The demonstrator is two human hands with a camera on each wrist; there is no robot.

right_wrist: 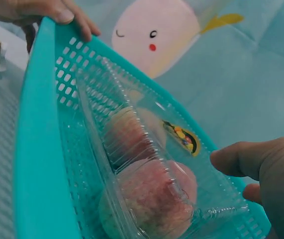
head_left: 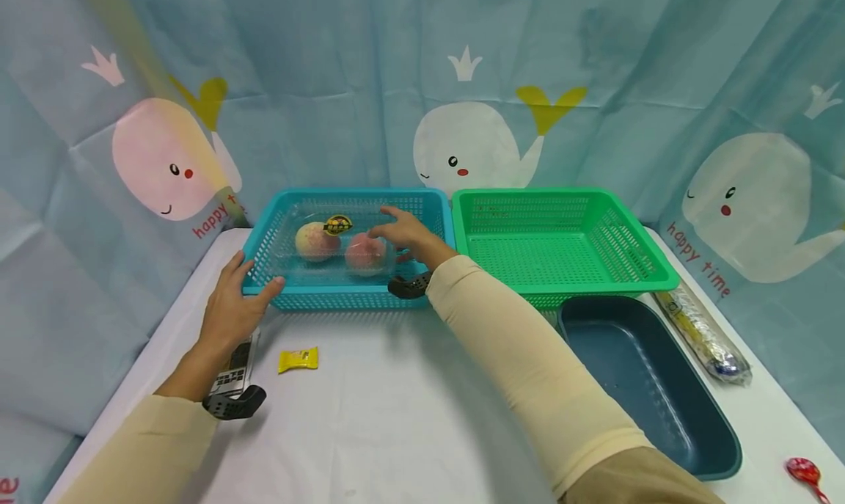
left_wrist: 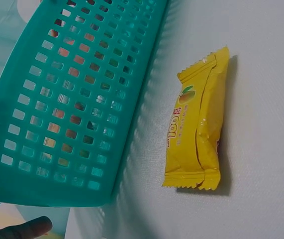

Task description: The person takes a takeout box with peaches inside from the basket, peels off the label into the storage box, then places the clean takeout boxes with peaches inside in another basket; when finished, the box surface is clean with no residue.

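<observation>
Well, in the head view, a clear plastic box (head_left: 340, 260) with two round pink peaches (head_left: 366, 256) lies in a blue plastic basket full of holes (head_left: 350, 300), whose walls likely stop it sliding off. The left hand (head_left: 231, 306) spreads over the basket's eight o'clock corner, maybe to steady it. The left wrist view shows a shiny yellow wrapped sweet (left_wrist: 197, 127) at the basket's three o'clock. In the right wrist view, the right hand (right_wrist: 281, 172) spreads near the box; whether they touch, I cannot tell.

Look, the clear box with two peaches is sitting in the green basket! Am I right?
Not quite: the green basket is wrong. The head view shows the clear box with two peaches sitting in the blue basket.
</observation>
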